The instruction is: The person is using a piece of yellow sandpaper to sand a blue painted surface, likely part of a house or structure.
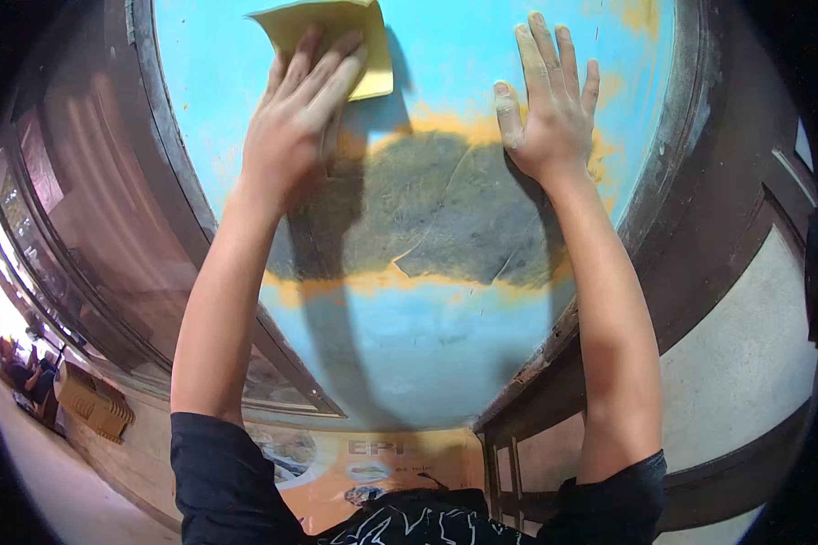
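A folded yellow sheet of sandpaper point(323, 20) lies under my left hand point(291, 113), at the upper left of a turquoise painted panel point(454, 54). The fingers of that hand press the sheet to the panel, and its corners lift away. My right hand point(550, 113) rests on the upper right of the same panel with its fingers stretched out. Pale dust coats its fingertips. Between and below my hands is a dark grey worn patch point(427, 204) with an orange-yellow edge and a few cracks.
Dark wooden frame edges point(645, 213) border the panel on both sides. A brown slatted panel point(109, 173) stands to the left. An orange printed sheet point(336, 481) lies below me. Brown plastic chairs point(95, 404) and a person point(36, 372) are at the far left.
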A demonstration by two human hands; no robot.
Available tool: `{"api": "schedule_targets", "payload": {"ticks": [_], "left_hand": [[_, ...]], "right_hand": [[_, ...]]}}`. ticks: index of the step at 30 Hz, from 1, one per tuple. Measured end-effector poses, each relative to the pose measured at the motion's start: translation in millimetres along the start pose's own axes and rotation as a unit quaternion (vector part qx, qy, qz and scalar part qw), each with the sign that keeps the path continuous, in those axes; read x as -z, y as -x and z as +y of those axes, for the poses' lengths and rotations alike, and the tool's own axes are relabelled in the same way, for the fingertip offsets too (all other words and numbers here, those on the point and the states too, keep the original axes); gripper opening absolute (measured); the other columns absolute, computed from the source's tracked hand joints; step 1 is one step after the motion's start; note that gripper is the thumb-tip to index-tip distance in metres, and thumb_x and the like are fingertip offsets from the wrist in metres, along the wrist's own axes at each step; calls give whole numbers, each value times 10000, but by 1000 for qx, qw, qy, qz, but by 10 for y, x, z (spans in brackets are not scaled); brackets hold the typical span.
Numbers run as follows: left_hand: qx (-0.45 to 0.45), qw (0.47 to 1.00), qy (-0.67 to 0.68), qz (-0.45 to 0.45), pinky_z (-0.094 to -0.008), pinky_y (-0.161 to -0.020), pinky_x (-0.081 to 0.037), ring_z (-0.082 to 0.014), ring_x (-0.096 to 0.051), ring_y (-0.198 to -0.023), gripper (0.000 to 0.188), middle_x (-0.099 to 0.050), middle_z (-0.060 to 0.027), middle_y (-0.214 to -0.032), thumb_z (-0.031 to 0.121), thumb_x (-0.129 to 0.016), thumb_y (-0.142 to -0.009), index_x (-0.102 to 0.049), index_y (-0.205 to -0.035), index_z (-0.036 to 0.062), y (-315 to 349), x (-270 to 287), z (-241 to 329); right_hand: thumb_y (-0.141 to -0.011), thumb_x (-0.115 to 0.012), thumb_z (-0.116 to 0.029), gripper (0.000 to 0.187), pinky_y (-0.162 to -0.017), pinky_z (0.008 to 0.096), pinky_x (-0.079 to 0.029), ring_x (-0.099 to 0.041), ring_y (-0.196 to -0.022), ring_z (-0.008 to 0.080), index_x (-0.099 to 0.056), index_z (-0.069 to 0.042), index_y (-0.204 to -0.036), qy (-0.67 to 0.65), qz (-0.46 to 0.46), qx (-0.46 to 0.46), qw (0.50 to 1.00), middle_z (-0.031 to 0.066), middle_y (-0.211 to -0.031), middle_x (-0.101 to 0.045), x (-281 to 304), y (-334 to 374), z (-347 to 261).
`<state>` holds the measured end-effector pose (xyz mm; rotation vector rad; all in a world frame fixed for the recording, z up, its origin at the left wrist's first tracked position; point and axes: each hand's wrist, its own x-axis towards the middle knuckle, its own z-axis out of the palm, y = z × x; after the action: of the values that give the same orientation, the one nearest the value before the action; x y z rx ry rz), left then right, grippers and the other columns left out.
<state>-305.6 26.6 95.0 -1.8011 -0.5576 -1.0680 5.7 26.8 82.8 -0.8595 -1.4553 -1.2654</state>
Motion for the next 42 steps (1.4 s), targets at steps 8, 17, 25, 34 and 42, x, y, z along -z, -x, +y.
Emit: {"api": "schedule_targets", "payload": {"ticks": [8,17,25,34,42], "left_hand": [[-1,997,8,-75,-526,-1242,-289,-329,-410,-1507,571,-529,-35,-1558,40,-565,-883,-582,-1448,124,274,-139,507],[10,1000,-5,2,-529,-1189,-364,-356,-448,-1464,533,-563,-44,-1516,64,-611,-893,-585,-1423,109,-454,-330,796],[29,996,30,-77,-538,-1213,-331,-341,-434,-1483,573,-538,-40,-1547,52,-590,-873,-573,-1441,121,-465,-642,1775],[44,998,53,-9,-553,-1204,-349,-402,-422,-1477,568,-553,-111,-1521,36,-614,-907,-562,-1467,120,-1461,-1104,2550],[51,996,48,-59,-533,-1202,-372,-315,-438,-1487,551,-537,-29,-1552,83,-625,-883,-585,-1432,125,-884,-1904,3416]], "right_hand": [[-1004,-537,-415,624,-1245,615,-154,-301,-1562,303,-436,-200,-1581,6,-3,-6,1000,3,-1679,-370,103,77,294],[-997,-550,-399,629,-1243,607,-160,-314,-1556,308,-435,-191,-1579,7,2,-1,1000,6,-1677,-376,254,246,888],[-999,-546,-392,628,-1239,619,-164,-306,-1557,314,-429,-185,-1579,3,0,13,1000,19,-1675,-377,522,493,1711],[-999,-545,-407,625,-1233,620,-157,-299,-1558,324,-436,-178,-1570,-8,0,10,1000,25,-1673,-378,785,783,2771],[-995,-556,-393,617,-1236,627,-162,-316,-1552,320,-442,-180,-1563,-9,6,14,1000,22,-1675,-376,550,1429,3400]]}}
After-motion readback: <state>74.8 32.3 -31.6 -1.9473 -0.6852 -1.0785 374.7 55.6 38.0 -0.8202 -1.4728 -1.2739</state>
